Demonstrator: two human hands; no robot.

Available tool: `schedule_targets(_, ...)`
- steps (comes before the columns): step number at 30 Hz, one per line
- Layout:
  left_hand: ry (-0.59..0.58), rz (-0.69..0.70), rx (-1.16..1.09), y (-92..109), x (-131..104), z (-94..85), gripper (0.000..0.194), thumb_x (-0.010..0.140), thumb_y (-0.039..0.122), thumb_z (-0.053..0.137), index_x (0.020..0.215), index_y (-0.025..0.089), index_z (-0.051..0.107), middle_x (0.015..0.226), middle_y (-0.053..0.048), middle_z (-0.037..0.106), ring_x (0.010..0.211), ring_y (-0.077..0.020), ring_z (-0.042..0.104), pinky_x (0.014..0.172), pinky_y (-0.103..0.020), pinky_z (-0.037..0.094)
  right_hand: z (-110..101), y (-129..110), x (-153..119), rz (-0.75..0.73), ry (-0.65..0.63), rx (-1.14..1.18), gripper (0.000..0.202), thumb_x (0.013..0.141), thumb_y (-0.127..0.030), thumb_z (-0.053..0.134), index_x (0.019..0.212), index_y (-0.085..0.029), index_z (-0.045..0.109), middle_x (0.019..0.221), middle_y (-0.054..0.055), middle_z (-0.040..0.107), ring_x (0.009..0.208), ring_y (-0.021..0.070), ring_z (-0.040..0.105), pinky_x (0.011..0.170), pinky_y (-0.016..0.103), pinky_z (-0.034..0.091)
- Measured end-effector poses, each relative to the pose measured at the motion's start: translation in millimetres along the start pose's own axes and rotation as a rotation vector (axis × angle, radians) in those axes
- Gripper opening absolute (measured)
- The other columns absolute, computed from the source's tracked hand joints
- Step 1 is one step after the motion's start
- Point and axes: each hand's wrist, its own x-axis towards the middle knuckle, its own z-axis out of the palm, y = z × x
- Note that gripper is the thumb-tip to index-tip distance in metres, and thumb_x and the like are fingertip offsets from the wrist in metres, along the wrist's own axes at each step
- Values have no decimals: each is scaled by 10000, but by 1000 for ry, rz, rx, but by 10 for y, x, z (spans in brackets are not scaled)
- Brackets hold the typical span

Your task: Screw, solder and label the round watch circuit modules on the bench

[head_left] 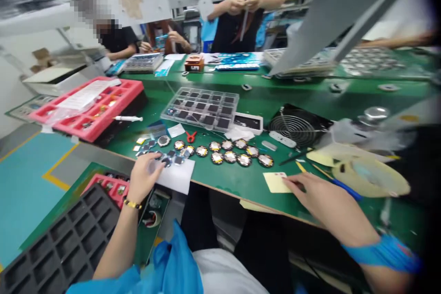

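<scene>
My left hand (147,172) is at the left, fingers bent in a loose pinch over a cluster of small parts with dark square faces (178,160). What its fingertips hold is too small to make out. A white sheet of paper (177,177) lies under some of these parts. At the right, my right hand (312,193) has thumb and fingers together at the edge of a pale yellow card (274,183) with small dark dots. Between the hands lie several round black-rimmed boards (230,156) with white and yellow centres.
Behind stand a clear compartment box (203,93) and a black fan with a wire guard (292,126). Red pliers (190,136) lie before the box. A pink foam tray (134,89) is at left, a black foam tray (65,243) below. Co-workers sit across the bench.
</scene>
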Motion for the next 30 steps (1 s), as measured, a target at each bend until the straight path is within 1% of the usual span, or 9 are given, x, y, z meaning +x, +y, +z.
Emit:
schedule_targets(3,-65,115,24,148,44,115,326,960,415,736,1234,244,691,1239,-78,759,1192,-280,660,1085,-484,522,9,45,-15,-10,-13,30,432,1041,-477,442,952,-220,778,993,80,815,701,262,753,583,376,495)
schedule_targets(6,-134,178,46,252,77,227,381,936,391,773,1276,247,674,1242,-84,755,1209,-296,640,1065,-497,530,-20,41,-22,28,-49,84,437,1014,-518,447,951,-234,773,990,69,814,724,267,762,591,373,508)
schedule_targets(12,-181,170,21,288,154,333,291,954,340,747,1222,238,697,1154,-78,773,1126,-282,684,1009,-468,565,-82,31,35,197,-139,206,386,906,-552,547,883,-246,780,840,47,803,749,270,770,608,342,523)
schedule_targets(15,-169,145,4,288,146,345,347,963,334,727,1290,235,663,1237,-82,765,1133,-274,709,1026,-447,567,-109,53,13,260,-153,278,367,895,-556,569,894,-253,777,851,36,812,765,267,780,626,333,524)
schedule_targets(19,-162,109,32,284,157,352,448,967,366,717,1380,226,616,1320,-101,743,1199,-290,701,1061,-461,554,-104,56,-49,273,-93,301,312,913,-516,590,902,-250,753,855,25,811,784,247,787,653,314,522)
schedule_targets(23,-196,148,103,282,219,325,413,947,387,735,1323,231,662,1227,-86,785,1175,-317,699,1047,-500,554,-75,-63,-73,210,-13,228,238,953,-420,586,910,-244,741,816,13,791,718,210,759,628,304,490)
schedule_targets(27,-57,190,86,358,193,315,468,944,405,743,1371,243,642,1246,-85,787,1174,-309,722,1058,-475,558,-33,-238,-75,106,105,65,181,975,-298,585,891,-212,721,875,54,774,832,227,741,691,319,491)
schedule_targets(29,7,191,-8,466,135,366,556,947,399,750,1458,262,578,1283,-70,780,1185,-287,734,1071,-452,562,-1,-289,-77,75,166,46,180,991,-264,580,881,-203,709,880,63,758,881,230,726,743,323,499)
schedule_targets(30,4,205,-72,546,98,415,593,949,386,754,1492,273,544,1290,-61,779,1187,-273,737,1079,-441,562,15,-301,-81,72,189,54,182,999,-253,575,882,-203,705,875,62,749,889,226,717,762,322,500)
